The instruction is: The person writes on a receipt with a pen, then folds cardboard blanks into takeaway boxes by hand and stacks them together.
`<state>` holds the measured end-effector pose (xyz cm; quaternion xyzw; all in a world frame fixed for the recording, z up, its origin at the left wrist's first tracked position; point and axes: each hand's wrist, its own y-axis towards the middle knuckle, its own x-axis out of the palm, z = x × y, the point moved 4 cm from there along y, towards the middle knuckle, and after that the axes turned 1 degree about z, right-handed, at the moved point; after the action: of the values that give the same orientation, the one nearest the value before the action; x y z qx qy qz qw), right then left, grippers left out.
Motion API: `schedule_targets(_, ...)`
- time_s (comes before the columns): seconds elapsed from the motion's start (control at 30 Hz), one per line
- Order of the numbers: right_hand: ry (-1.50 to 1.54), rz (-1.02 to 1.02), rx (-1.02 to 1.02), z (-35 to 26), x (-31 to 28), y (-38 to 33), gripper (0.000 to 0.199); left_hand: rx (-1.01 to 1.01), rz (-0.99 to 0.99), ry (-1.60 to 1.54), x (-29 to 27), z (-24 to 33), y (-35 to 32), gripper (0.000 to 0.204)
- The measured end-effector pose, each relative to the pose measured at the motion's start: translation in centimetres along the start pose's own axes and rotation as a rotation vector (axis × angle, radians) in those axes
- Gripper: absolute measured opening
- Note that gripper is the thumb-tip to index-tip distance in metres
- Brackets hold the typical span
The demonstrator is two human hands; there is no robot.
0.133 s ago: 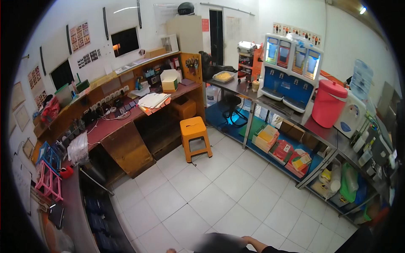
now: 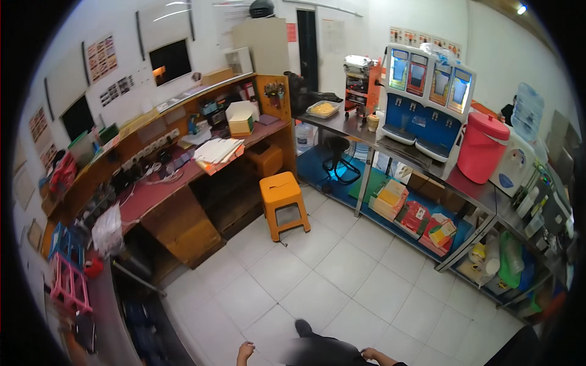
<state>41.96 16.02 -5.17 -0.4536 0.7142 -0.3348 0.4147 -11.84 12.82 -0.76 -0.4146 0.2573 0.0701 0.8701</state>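
Low in the view, my left hand (image 2: 245,350) hangs over the white tiled floor with its fingers curled in. Whether something small is in it I cannot make out. My right hand (image 2: 369,353) is at the lower edge, beside my dark clothing, its fingers small and partly hidden. A dark shoe (image 2: 303,328) shows on the tiles between the two hands. Neither hand touches any furniture. Ahead of them stands an orange plastic stool (image 2: 282,190).
A wooden desk (image 2: 177,210) with papers (image 2: 218,152) and cables runs along the left. To the right, a steel counter (image 2: 410,155) carries a drink dispenser (image 2: 425,100) and a red lidded bucket (image 2: 482,149). A pink rack (image 2: 69,283) stands at the near left.
My left hand has come further into view at the bottom, and a dark shoe now shows. The stool and counters sit slightly differently as my view shifts.
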Motion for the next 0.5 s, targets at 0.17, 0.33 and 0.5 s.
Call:
schedule_targets(0.17, 0.329, 0.275, 0.000, -4.4, -6.6, 9.5, 0.032, -0.028, 0.044, -0.345, -5.9, 6.1, 9.9, 0.031)
schedule_targets(0.33, -0.007, 0.561, -0.114, -15.9, -23.4, 22.4, 0.021, -0.204, -0.266, -0.204, -5.9, 11.7, 18.2, 0.029)
schedule_targets(0.5, 0.320, 0.740, -0.488, -41.0, -40.6, 23.3, 0.030, -0.292, -0.332, -0.115, -10.7, 12.5, 22.9, 0.028)
